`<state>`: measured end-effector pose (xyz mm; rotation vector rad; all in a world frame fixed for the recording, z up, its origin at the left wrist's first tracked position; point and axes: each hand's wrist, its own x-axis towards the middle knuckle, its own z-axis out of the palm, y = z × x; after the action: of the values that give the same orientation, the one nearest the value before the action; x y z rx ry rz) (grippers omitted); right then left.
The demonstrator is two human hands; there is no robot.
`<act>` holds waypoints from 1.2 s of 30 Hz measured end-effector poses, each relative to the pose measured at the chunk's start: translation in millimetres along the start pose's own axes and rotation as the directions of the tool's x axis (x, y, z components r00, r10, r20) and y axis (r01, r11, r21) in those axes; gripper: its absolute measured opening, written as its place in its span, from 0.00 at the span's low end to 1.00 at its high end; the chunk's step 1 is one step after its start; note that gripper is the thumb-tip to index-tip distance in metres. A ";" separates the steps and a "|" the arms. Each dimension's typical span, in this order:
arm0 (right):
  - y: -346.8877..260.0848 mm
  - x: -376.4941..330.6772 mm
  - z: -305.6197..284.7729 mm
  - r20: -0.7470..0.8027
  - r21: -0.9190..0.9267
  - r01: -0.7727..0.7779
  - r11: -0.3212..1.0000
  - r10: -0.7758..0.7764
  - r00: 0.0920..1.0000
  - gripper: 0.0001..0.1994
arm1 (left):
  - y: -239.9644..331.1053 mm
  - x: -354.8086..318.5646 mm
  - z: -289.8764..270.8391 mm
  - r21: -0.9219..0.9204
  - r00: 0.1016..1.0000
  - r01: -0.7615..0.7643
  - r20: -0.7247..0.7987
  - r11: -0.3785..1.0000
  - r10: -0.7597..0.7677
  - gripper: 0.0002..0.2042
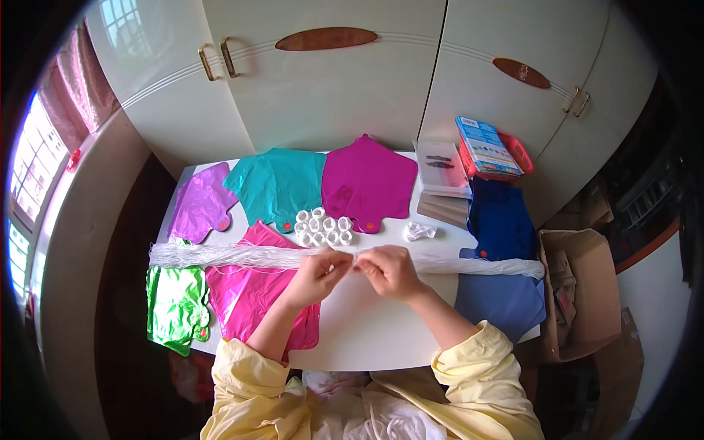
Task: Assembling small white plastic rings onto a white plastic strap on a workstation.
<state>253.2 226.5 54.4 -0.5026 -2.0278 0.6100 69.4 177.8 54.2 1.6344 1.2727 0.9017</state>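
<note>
My left hand [320,275] and my right hand [387,271] are close together above the middle of the table, fingers pinched. Whatever lies between the fingertips is too small to make out. Behind and below them a long bundle of thin white strings [213,256] stretches across the table from side to side. Just beyond my hands stands a cluster of several white rings [323,227], like small rolls. A crumpled white piece [419,232] lies to their right. A flat pink foil balloon [249,282] is partly under the bundle and my left forearm.
More flat foil balloons surround the strings: purple [198,202], teal [275,183], magenta [370,183], dark blue [501,220], grey-blue [499,301] and green [176,304]. At the back right are clear boxes [444,172] and a red basket [516,155]. A cardboard box [594,293] stands right.
</note>
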 end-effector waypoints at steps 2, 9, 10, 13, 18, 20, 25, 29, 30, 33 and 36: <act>1.2 -0.3 0.0 -0.040 -0.034 -0.121 0.992 0.120 0.992 0.03 | 2.9 -2.1 -2.0 -0.368 0.987 -0.040 0.132 0.929 0.095 0.09; -3.4 -1.7 3.3 0.122 -0.117 0.060 0.991 -0.045 0.992 0.01 | -1.5 1.7 -0.1 -0.562 0.994 -0.051 -0.105 0.825 -0.010 0.09; -5.8 0.4 0.8 0.056 -0.111 0.055 0.992 -0.049 0.997 0.01 | -1.7 1.4 -2.4 -0.380 0.997 -0.012 -0.080 0.925 -0.020 0.09; -1.1 -0.2 -0.5 -0.072 -0.067 -0.050 0.997 0.045 0.996 0.02 | 8.9 -1.2 -1.2 -0.386 0.997 -0.027 0.059 0.922 0.054 0.09; -0.3 -3.8 10.1 -0.019 -0.113 -0.036 0.993 0.034 0.999 0.03 | -10.8 -1.7 -1.6 -0.680 0.992 -0.055 0.047 0.732 0.118 0.10; -5.0 -1.2 7.2 0.081 -0.146 0.042 0.988 -0.031 0.996 0.03 | -14.9 0.1 -0.3 -0.704 0.997 -0.072 -0.031 0.706 0.070 0.11; -6.1 2.2 1.4 -0.104 -0.134 0.097 0.986 -0.111 0.988 0.03 | -5.9 2.2 -0.9 -0.355 1.000 -0.016 -0.015 0.935 0.012 0.11; 0.0 1.7 0.0 -0.124 -0.131 -0.064 0.989 0.048 0.991 0.03 | 11.4 -2.5 -1.1 -0.435 0.984 0.009 0.165 0.900 0.070 0.10; 2.3 1.3 1.1 -0.122 -0.095 -0.098 0.991 0.086 0.989 0.03 | 10.1 -3.4 -3.8 -0.457 0.979 0.012 0.187 0.889 0.082 0.10; 6.3 -1.4 8.0 -0.132 -0.010 -0.134 0.991 0.131 0.983 0.02 | -5.9 -3.0 -3.9 -0.716 0.980 -0.007 0.135 0.698 0.148 0.10; -3.0 -0.5 11.1 -0.130 -0.100 -0.038 0.994 0.025 0.991 0.03 | 8.8 -1.8 0.1 -0.808 0.992 -0.039 0.042 0.588 0.123 0.12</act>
<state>243.5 221.4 50.9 -0.6204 -1.9386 0.4819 72.2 175.1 62.3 0.9624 0.5393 1.2117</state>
